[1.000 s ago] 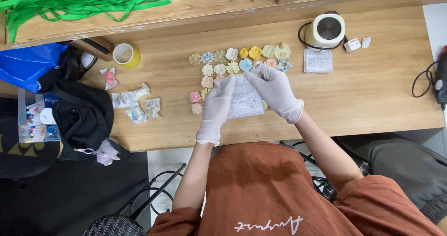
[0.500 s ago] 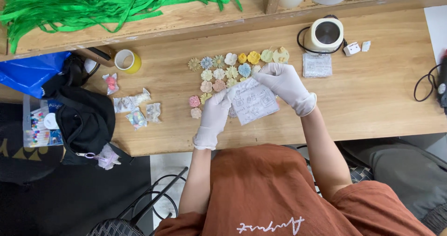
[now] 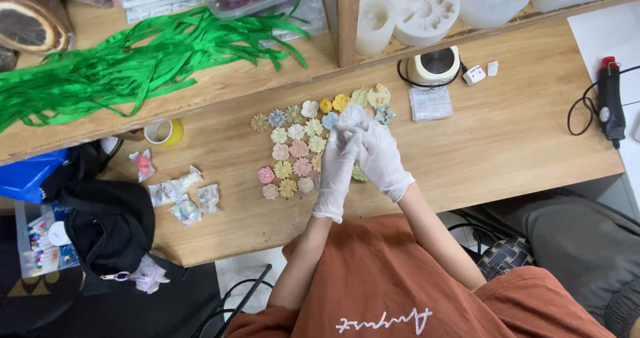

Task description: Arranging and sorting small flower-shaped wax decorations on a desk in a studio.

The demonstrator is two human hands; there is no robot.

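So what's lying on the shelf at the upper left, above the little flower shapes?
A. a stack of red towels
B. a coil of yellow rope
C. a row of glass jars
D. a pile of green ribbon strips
D: a loose heap of green ribbon strips sprawls across the wooden shelf, above the flower shapes.

Single head view, looking straight down from above, fairly far, over the wooden table (image 3: 520, 138).

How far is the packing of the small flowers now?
Done: a few bagged pieces lie on the table. In hand: the left hand and right hand, gloved, hold a small clear bag. Left: many loose flowers, unbagged.
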